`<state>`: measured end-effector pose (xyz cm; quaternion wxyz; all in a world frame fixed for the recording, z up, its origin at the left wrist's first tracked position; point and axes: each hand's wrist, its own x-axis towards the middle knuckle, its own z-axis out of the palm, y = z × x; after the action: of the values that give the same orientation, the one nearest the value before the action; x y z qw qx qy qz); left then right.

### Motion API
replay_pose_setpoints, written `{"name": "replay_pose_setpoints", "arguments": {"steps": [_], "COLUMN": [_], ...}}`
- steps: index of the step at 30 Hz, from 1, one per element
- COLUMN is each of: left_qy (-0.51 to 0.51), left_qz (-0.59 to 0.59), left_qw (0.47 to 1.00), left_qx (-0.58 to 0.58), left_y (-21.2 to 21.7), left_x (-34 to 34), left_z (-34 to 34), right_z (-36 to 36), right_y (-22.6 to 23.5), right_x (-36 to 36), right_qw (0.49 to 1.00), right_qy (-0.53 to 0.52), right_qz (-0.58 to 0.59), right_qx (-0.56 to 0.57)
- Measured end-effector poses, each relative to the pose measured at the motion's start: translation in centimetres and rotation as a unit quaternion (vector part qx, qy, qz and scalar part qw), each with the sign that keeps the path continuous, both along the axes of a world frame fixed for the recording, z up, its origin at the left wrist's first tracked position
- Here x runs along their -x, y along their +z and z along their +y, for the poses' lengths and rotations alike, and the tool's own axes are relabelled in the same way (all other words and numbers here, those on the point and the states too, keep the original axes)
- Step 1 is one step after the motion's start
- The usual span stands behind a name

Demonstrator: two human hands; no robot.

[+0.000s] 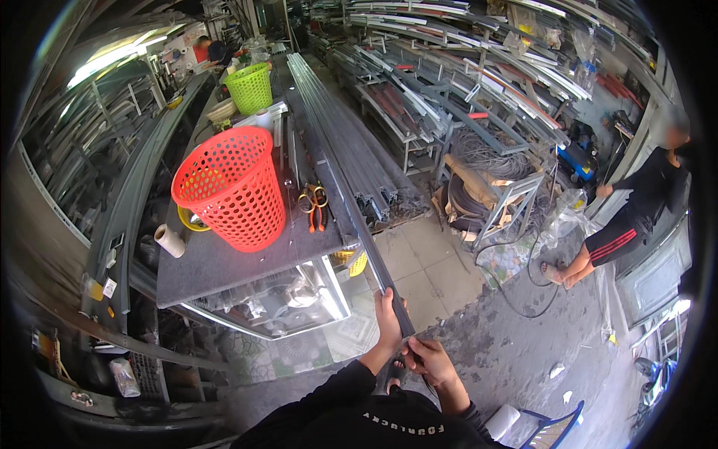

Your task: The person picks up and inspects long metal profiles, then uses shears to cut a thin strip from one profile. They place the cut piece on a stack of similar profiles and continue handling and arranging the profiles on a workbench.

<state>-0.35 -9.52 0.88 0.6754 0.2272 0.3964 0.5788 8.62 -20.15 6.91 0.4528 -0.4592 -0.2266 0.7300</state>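
Observation:
A long dark grey metal profile (370, 251) slants from beside the worktable down to my body. My left hand (388, 322) is wrapped round it near its close end. Just below and to the right, my right hand (431, 362) is pinched closed at that end. A thin dark line hangs under the right hand, but what its fingers hold is too small to make out. On the worktable (217, 277) to the left stand a red perforated basket (239, 194) and orange-handled pliers (318, 213) beside a pair of scissors (305, 200).
A green basket (249, 88) and a cardboard-coloured roll (170, 241) are on the table. Long profiles (336, 135) lie stacked beyond it. Coiled cable (486, 157) fills a metal frame. At the right stands a person in black (643, 194); a blue chair (553, 426) is near my right.

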Motion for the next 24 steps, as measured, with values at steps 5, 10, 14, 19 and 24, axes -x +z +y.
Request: {"name": "replay_pose_setpoints", "arguments": {"steps": [5,10,14,19,24], "left_qy": [-0.005,-0.01,0.004,0.005,-0.026], "left_qz": [0.019,0.004,-0.004,0.005,0.057], "left_qw": [1.0,1.0,1.0,1.0,0.998], "left_qx": [-0.006,0.011,0.007,0.008,-0.001], "left_y": [0.1,0.8,1.3,1.2,-0.1], "left_x": [0.1,0.2,0.2,0.2,0.6], "left_z": [0.0,-0.3,-0.4,-0.3,-0.3], "right_z": [1.0,1.0,1.0,2.2,7.4], "right_y": [-0.4,0.3,0.2,0.2,5.6], "right_x": [0.2,-1.0,-1.2,-1.9,-6.6], "right_qw": [1.0,0.997,0.996,0.984,0.787], "right_qy": [-0.001,0.069,0.079,0.165,0.331], "right_qz": [-0.007,0.016,-0.027,-0.057,-0.468], "right_qx": [0.01,0.005,0.016,-0.034,-0.229]}}
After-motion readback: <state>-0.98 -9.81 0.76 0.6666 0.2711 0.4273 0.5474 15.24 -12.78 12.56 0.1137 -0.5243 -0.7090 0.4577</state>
